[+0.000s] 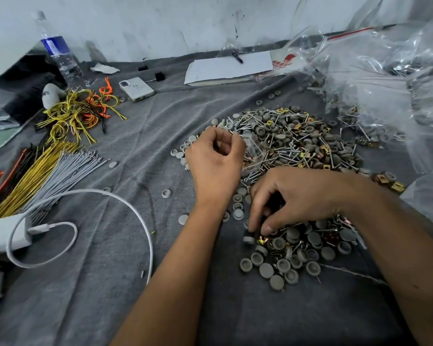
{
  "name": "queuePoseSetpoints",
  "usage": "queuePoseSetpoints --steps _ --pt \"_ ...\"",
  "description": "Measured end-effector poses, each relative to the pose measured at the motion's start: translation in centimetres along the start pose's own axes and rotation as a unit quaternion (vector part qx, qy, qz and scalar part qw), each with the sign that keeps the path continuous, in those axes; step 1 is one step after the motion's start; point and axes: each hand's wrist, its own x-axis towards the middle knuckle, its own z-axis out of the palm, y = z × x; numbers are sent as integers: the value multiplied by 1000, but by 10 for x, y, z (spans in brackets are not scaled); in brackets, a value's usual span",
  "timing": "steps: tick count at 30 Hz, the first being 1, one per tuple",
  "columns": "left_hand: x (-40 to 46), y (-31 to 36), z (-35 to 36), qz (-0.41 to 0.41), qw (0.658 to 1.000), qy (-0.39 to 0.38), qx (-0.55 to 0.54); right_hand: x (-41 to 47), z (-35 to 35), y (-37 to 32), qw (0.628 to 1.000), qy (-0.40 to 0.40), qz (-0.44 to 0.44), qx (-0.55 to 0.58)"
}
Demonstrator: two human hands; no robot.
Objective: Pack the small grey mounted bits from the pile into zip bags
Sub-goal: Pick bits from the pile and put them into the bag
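L hand [214,156] pinches zip bag [254,152] (clear); R hand [298,198] picks in grey bits [285,260].

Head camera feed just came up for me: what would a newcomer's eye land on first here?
Probably the big pile of grey bits, screws and gold clips spread over the grey cloth at centre right. Next, the two hands over it: the left hand holds a small zip bag while the right hand picks in the near heap. Bright yellow and orange ties stand out at left.

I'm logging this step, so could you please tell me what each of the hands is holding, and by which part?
The left hand pinches a small clear zip bag at its left edge. The right hand reaches into the near pile; whether it grips anything cannot be told.
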Motion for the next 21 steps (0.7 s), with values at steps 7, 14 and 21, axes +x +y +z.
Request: queuePoseSetpoints --steps 7,14,21 --pt "-1 0 0 3 1000 -4 1 0 1 -7 1000 2 12 -29" --pt "0 -1 1 5 1000 -8 -8 3 7 -11 997 -16 3 -72" --pt "-1 -1 1 9 1000 -10 -12 1 8 -13 995 -37 14 -89"
